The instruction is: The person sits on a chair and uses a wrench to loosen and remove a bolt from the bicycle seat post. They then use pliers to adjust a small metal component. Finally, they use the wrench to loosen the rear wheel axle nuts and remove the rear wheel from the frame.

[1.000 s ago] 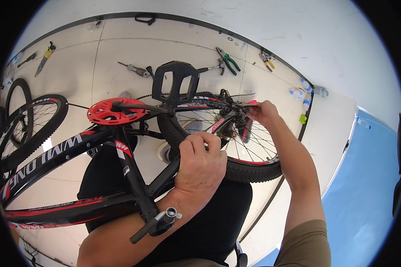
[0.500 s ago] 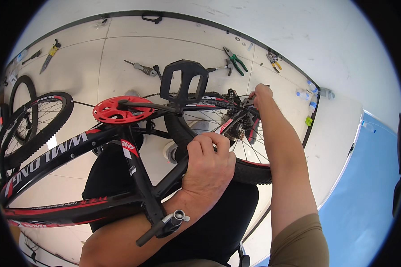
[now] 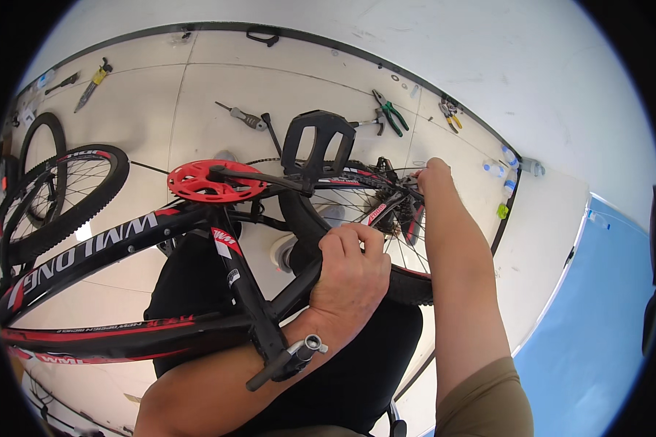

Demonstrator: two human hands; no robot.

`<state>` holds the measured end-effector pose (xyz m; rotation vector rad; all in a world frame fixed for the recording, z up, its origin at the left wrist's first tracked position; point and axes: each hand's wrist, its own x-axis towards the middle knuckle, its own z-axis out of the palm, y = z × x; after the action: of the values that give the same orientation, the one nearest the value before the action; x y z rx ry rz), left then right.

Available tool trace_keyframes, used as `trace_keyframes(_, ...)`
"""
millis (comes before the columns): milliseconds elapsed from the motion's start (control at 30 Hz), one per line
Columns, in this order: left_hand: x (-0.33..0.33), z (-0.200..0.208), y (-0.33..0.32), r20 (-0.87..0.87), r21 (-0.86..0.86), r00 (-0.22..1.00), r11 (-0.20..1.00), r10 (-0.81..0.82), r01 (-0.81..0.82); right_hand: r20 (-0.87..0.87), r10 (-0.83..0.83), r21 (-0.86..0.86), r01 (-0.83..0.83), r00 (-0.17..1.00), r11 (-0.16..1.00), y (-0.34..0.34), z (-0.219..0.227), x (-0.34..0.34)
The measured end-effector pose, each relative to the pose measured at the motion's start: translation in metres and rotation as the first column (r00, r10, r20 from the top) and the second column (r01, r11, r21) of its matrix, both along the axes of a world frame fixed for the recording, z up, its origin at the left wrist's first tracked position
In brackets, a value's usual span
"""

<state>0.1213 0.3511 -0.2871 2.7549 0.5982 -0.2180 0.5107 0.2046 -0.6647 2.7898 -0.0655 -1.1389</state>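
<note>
A black bicycle frame [image 3: 244,284] with red and white markings lies across in front of me. My left hand [image 3: 351,273] is closed round a rear frame tube, beside the rear wheel's tyre [image 3: 410,286]. Farther off, my right hand [image 3: 435,177] is closed at the rear hub, next to the cogs and the rear end of the frame. Its fingertips are mostly hidden, so whatever it grips cannot be made out. Left of the hub are the red chainring [image 3: 217,182] and a black pedal [image 3: 319,149] on its crank. A silver clamp lever [image 3: 312,346] sits on the seat tube end, over my left forearm.
Green-handled pliers [image 3: 391,113], yellow-handled pliers [image 3: 450,115], a hammer [image 3: 375,122], a screwdriver [image 3: 242,116] and a yellow-handled knife-like tool [image 3: 93,84] lie on the pale floor. Plastic bottles [image 3: 504,167] lie by the dark edge at right. The front wheel [image 3: 73,197] is at left.
The whole view has shifted a little, so things sit slightly lower and farther right. My right hand has come slightly nearer at the hub. My left hand keeps its hold on the frame.
</note>
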Motion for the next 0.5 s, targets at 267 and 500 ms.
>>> trace_keyframes(267,-0.001,-0.003,-0.003,-0.024,0.019,0.999,1.0,0.025,-0.024,0.008,0.428,-0.341,-0.4,0.904,0.851,0.092,0.166,-0.109)
trace_keyframes(500,0.0,-0.004,-0.002,0.014,-0.005,1.0,1.0,0.018,-0.018,0.065,0.253,-0.26,-0.228,0.965,0.938,0.06,0.174,-0.099)
